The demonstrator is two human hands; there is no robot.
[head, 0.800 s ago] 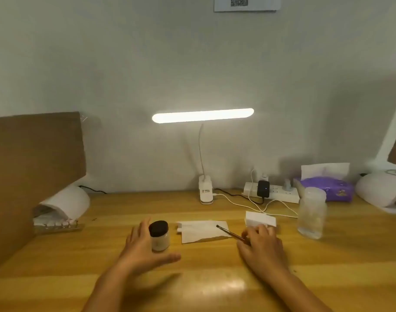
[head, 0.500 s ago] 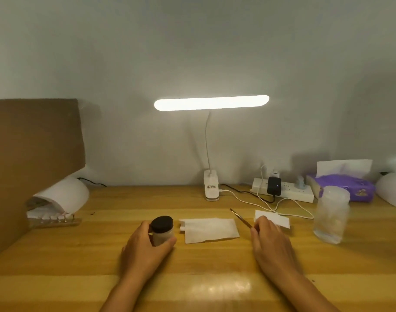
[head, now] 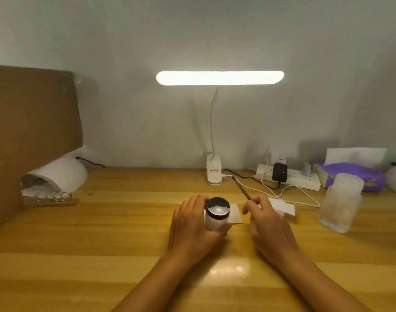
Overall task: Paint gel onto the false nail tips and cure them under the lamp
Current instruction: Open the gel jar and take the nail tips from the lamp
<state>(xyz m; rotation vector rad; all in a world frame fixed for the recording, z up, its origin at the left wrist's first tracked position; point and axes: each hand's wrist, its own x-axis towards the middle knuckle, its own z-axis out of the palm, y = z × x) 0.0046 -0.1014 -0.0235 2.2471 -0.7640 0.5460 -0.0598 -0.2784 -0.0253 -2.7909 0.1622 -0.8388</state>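
Observation:
My left hand [head: 192, 230] is wrapped around a small white gel jar [head: 216, 218] with a black lid, lifted and tilted toward me over the wooden desk [head: 102, 244]. My right hand [head: 268, 224] holds a thin brush [head: 241, 188] that points up and away to the left. A white paper wipe [head: 235, 213] lies between the hands, partly hidden by the jar. At the far left a white curing lamp [head: 61, 174] stands with a strip of false nail tips [head: 50, 198] in front of its opening.
A lit desk lamp [head: 219, 78] clips at the back centre. A power strip [head: 289, 179] with cables, a purple tissue pack [head: 350, 174] and a clear plastic jar [head: 340, 202] sit at the right. A brown cardboard panel [head: 32, 131] stands at the left.
My left hand closed on the gel jar and lifted it toward the centre. My right hand raised the brush more upright. The view shifted left and down.

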